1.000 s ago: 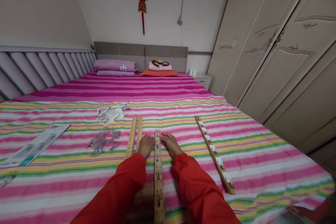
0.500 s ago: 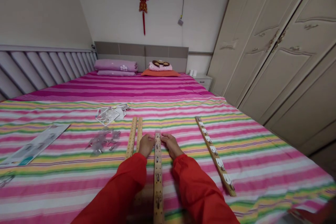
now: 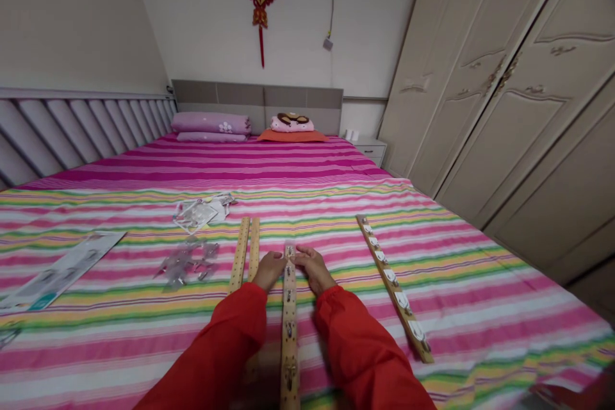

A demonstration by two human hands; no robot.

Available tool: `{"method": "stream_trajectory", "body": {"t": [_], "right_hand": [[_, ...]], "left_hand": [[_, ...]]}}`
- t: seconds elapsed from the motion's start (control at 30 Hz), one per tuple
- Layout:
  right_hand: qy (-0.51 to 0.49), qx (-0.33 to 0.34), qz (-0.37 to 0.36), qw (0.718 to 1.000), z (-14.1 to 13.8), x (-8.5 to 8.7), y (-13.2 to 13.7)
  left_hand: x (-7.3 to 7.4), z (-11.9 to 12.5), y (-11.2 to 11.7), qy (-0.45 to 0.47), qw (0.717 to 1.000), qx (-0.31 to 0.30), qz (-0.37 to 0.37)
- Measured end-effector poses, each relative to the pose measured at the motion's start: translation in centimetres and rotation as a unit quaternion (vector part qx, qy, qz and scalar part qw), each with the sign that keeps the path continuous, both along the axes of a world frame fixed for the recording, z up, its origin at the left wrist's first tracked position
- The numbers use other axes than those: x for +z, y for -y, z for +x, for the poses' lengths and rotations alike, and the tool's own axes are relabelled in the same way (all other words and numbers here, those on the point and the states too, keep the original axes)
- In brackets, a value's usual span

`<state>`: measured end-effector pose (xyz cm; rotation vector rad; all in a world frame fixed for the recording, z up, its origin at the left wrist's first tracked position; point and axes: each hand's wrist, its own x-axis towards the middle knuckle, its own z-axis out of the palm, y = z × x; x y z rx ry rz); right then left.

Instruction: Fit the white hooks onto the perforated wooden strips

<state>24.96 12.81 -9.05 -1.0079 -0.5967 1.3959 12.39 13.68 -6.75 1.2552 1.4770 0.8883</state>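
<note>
A long, narrow wooden strip [image 3: 289, 311] with holes and several metal hooks [image 3: 289, 330] along it lies lengthwise in front of me. At its far end my left hand [image 3: 269, 270] is closed against the left edge, thumb and fingertips at the hook there. From the right, my right hand [image 3: 312, 267] is closed on the same end, its fingertips reaching over the strip and nearly meeting the left ones. Any small piece between the fingertips is hidden. Two bare strips with holes, one a wooden strip [image 3: 239, 253] and a second wooden strip [image 3: 254, 246], lie just left of my left hand.
Right of my arms lies another wooden strip [image 3: 417, 347] carrying white-backed hooks [image 3: 391, 278]. To the left are clear plastic pieces [image 3: 187, 262], a pile of packaging [image 3: 204, 211] and a flat packet [image 3: 62, 272]. Everything rests on a striped bedsheet [image 3: 346, 333]; wardrobes [image 3: 509, 128] stand at the right.
My fingertips have moved slightly inward and closer over the strip's far end. The view has tilted a little, and the other things lie as before.
</note>
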Motion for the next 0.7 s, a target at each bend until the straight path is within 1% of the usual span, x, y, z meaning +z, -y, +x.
{"method": "stream_trajectory", "body": {"t": [0.13,0.27,0.5,0.57,0.7], "right_hand": [[-0.003,0.000,-0.003,1.000,0.2,0.0,-0.1],[-0.001,-0.009,-0.005,1.000,0.0,-0.2,-0.1],[0.007,-0.029,-0.019,0.999,-0.5,-0.3,-0.4],[0.008,-0.035,-0.021,0.999,-0.6,-0.2,-0.4],[0.007,-0.039,-0.020,0.999,-0.7,0.1,-0.1]], "left_hand": [[0.4,0.3,0.5,0.093,0.994,-0.025,-0.045],[0.3,0.1,0.8,0.156,0.985,-0.017,-0.069],[-0.7,0.1,0.3,0.206,0.974,0.005,-0.090],[-0.8,0.0,0.4,0.216,0.972,-0.002,-0.090],[-0.7,-0.6,1.2,0.236,0.967,-0.036,-0.092]]}}
